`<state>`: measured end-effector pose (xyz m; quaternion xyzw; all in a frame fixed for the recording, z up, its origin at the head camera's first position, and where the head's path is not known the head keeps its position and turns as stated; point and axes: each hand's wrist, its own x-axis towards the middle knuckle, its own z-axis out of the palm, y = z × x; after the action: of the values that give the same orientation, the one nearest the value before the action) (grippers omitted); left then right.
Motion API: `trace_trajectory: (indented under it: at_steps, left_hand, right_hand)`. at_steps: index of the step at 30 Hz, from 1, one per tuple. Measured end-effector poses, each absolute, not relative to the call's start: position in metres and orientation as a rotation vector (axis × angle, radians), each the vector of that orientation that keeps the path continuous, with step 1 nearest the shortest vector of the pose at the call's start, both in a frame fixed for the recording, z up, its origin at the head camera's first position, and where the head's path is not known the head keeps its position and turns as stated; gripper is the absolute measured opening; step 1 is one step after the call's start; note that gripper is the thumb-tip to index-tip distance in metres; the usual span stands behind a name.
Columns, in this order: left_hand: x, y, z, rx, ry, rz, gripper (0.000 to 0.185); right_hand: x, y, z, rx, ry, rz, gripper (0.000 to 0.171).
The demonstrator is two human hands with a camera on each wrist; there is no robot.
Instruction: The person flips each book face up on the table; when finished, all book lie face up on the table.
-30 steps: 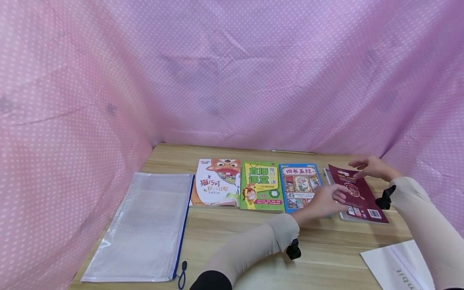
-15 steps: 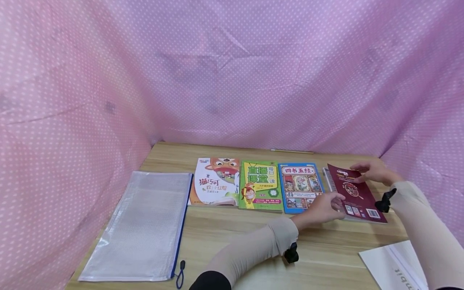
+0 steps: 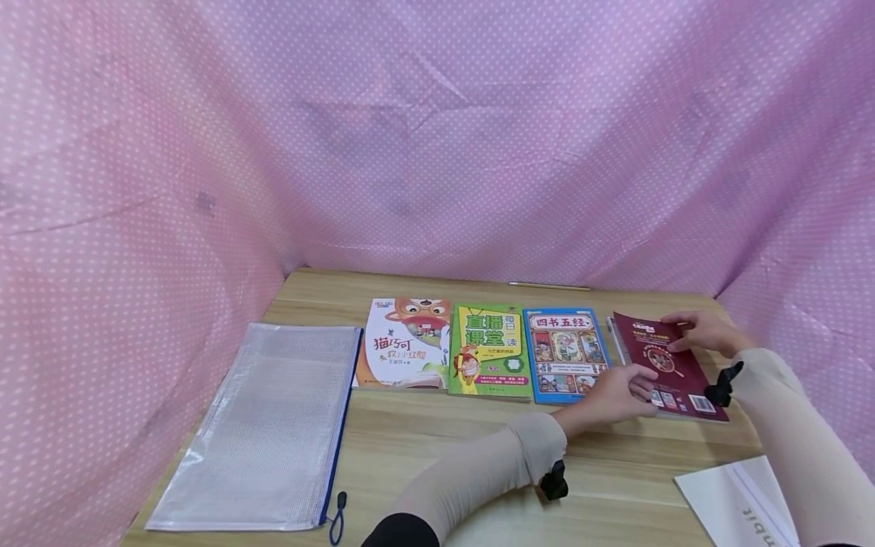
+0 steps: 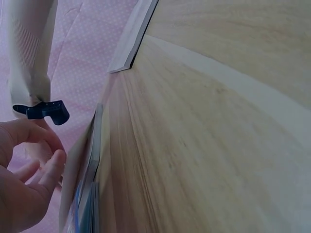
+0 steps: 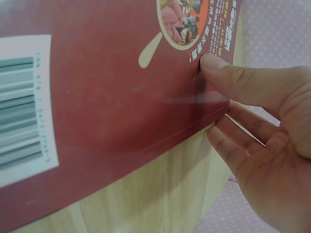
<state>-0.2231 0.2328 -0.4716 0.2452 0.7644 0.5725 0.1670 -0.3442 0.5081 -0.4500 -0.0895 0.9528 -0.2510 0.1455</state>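
Note:
A maroon book lies at the right end of a row of books on the wooden table, on top of a grey book whose edge shows. My right hand pinches the maroon book's far right edge: the right hand's thumb is on the cover and its fingers are under the edge. My left hand touches the book's near left edge with loosely curved fingers. In the left wrist view the left hand is beside the book edges.
Left of the maroon book lie a blue book, a green book and a white and orange book. A clear mesh zip pouch lies at the left, white paper at the near right. Pink dotted cloth walls the table.
The maroon book has come down from a tilt to lie flat. Both hands have sunk a little with it and stay at its edges.

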Motion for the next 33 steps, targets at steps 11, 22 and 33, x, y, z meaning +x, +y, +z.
trace_trajectory:
  at_steps: [11,22,33]
  left_hand:
    - [-0.226,0.240,-0.484,0.422,2.253,1.578,0.043]
    - [-0.231,0.241,-0.488,0.439,2.285,1.549,0.041]
    - [-0.233,0.242,-0.487,0.567,2.361,1.440,0.040]
  right_hand:
    - [-0.339,0.506,-0.452,-0.251,2.721,-0.765,0.074]
    - [-0.338,0.506,-0.451,-0.207,2.727,-0.783,0.076]
    - [-0.340,0.505,-0.455,-0.094,2.674,-0.834,0.080]
